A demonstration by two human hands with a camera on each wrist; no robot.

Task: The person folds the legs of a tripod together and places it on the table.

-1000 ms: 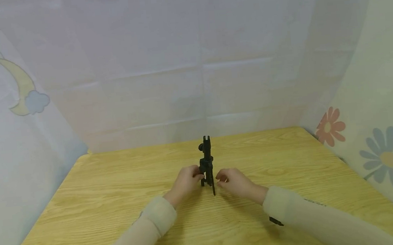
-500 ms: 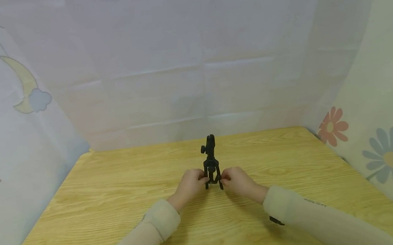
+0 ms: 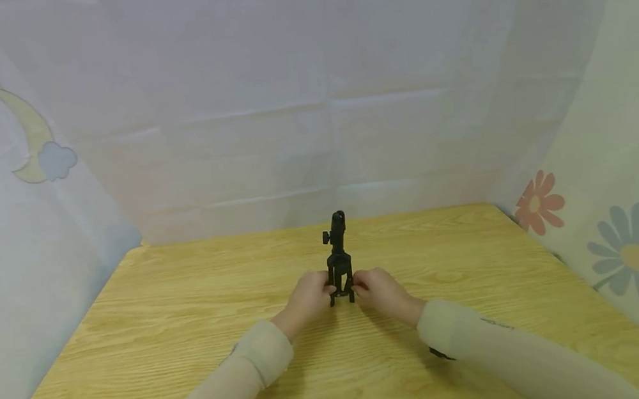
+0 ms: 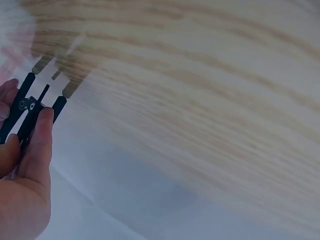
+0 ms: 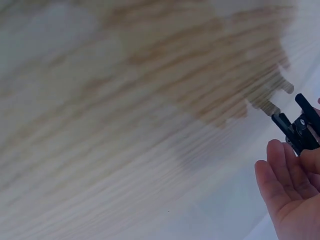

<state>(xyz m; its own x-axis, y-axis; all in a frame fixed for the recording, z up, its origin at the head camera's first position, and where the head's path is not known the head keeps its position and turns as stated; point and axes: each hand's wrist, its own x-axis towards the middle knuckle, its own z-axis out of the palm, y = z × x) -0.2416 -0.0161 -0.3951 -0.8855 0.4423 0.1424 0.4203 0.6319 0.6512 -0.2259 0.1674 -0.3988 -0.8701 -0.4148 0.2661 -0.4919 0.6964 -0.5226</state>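
A small black tripod [image 3: 339, 239] stands upright at mid-table in the head view, a knob sticking out on its left side. My left hand [image 3: 308, 295] pinches its left leg between thumb and fingers. On the other side my right hand [image 3: 383, 291] pinches the right leg. In the left wrist view, the tripod legs [image 4: 59, 106] point towards the tabletop, with the left hand [image 4: 32, 185] around one of them. The right wrist view catches the tripod's lower part [image 5: 302, 130] at the right edge, by the thumb of the right hand [image 5: 295, 200].
The yellow wood-grain table [image 3: 200, 281] reaches back to a pale creased sheet [image 3: 246, 155]. Side walls carry a printed moon [image 3: 29, 124] on the left and a printed blue flower [image 3: 637, 257] on the right. A dark piece [image 3: 441, 353] shows under the right cuff.
The tripod has turned so two legs face me side by side. The right hand, apart from it a second ago, has come in and taken a leg. The left hand has kept its hold.
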